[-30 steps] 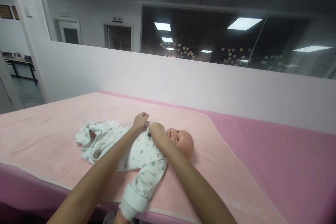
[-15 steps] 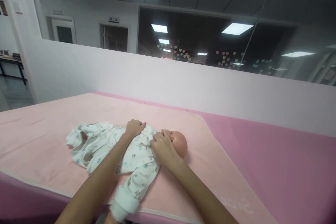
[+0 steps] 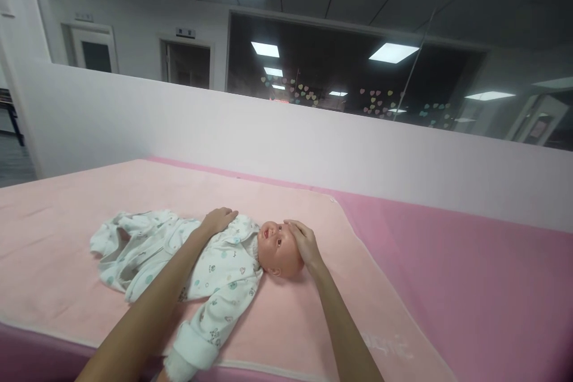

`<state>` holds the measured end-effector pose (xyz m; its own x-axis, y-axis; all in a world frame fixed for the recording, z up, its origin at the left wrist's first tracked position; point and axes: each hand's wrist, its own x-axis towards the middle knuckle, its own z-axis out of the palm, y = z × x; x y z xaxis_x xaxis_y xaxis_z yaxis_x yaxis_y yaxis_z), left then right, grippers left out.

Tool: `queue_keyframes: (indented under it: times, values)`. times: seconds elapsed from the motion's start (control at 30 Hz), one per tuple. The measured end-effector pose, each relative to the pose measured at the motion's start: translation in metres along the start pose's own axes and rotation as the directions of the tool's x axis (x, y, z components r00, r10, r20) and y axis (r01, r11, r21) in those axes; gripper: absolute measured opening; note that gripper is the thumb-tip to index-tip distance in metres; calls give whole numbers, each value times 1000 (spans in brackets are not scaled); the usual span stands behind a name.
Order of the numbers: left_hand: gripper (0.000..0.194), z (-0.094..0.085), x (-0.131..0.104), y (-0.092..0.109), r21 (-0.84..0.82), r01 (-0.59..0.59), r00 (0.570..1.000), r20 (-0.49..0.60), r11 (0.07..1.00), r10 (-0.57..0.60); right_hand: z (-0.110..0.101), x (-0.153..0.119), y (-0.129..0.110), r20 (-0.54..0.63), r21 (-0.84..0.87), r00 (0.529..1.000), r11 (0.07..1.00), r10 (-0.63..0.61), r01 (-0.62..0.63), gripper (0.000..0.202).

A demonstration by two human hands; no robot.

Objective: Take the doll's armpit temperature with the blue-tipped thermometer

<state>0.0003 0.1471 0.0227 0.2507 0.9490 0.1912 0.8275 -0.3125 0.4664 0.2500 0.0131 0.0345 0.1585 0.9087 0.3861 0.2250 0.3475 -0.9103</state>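
Note:
A baby doll (image 3: 278, 253) lies on its back with its head to the right, dressed in a white patterned outfit (image 3: 219, 265). My left hand (image 3: 218, 220) rests on the far side of the doll's chest, palm down, its fingers extended and holding nothing. Against the top of the doll's head lies my right hand (image 3: 305, 240), its fingers stretched out over the forehead. The doll's face is uncovered. One sleeve reaches toward the near edge, and the loose leg part of the outfit spreads to the left.
Under the doll is a light pink sheet (image 3: 358, 286) over a darker pink surface (image 3: 474, 274). A low white wall (image 3: 313, 143) with glass above runs along the far side. Doors and ceiling lights show beyond it.
My right hand has moved from the doll's neck and chin to the top of its head, uncovering the face. My left hand is still on the chest. The view has shifted slightly.

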Motion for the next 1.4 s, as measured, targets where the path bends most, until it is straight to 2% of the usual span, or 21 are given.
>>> queue_keyframes:
  times: [0.17, 0.3, 0.47, 0.57, 0.83, 0.9, 1.1, 1.2, 1.33, 1.4]
  values:
    - [58, 0, -3, -2, 65, 58, 998, 34, 996, -60, -5, 0, 3, -142, 219, 982, 972, 122, -89, 42]
    - [65, -1, -6, -1, 116, 89, 993, 67, 989, -98, -11, 1, 4, -251, 285, 957, 956, 146, -71, 43]
    - [67, -4, -8, 2, 114, 87, 991, 92, 990, -98, -3, -3, 0, -143, 264, 981, 961, 128, -86, 30]
    - [68, -6, -11, 5, 116, 95, 990, 97, 989, -106, -1, -4, -2, -125, 288, 983, 953, 132, -92, 25]
    - [70, -10, -18, 9, 186, 128, 983, 106, 974, -149, -31, 4, 0, -235, 390, 962, 920, 140, -39, 29]
    - [70, -10, -18, 9, 198, 130, 982, 111, 972, -154, -28, 3, 0, -240, 383, 961, 923, 138, -37, 28]
    - [70, -10, -18, 10, 214, 128, 982, 110, 968, -155, 1, -5, -1, -167, 300, 978, 951, 124, -69, 20]
    - [70, -11, -20, 11, 223, 121, 983, 106, 967, -147, -2, -3, 0, -188, 286, 975, 956, 115, -58, 23]
    - [70, -13, -23, 14, 232, 107, 986, 99, 967, -133, -12, 0, 4, -292, 285, 953, 959, 79, 8, 33]
    - [70, -15, -25, 15, 231, 102, 987, 95, 968, -127, -10, 0, 6, -302, 268, 951, 963, 66, 18, 33]
